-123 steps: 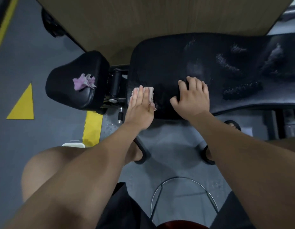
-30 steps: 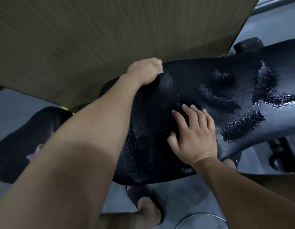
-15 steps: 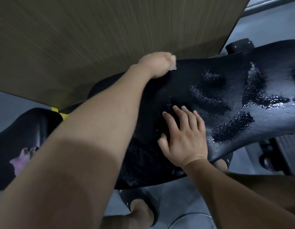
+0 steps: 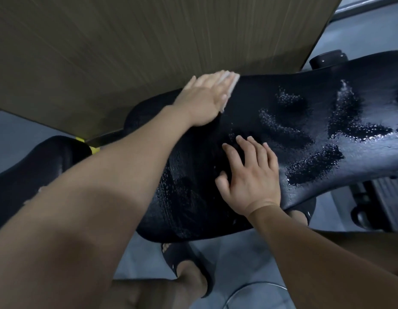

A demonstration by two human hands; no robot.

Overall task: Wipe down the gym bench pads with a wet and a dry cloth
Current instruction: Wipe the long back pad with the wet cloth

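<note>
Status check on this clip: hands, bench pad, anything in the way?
Left hand flat, pressing pale cloth at far edge of bench pad. Right hand flat on pad. Wet patches unwiped to the right; path unobstructed.

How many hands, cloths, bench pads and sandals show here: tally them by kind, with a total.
Hands: 2, left hand, right hand
Cloths: 1, cloth under left hand
Bench pads: 2, back pad, seat pad
Sandals: 2, near sandal, far sandal
Total: 7

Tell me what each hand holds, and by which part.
Left hand presses a pale cloth flat at the far edge of the bench pad, palm over it. Right hand rests spread on the pad, holding nothing.
</note>
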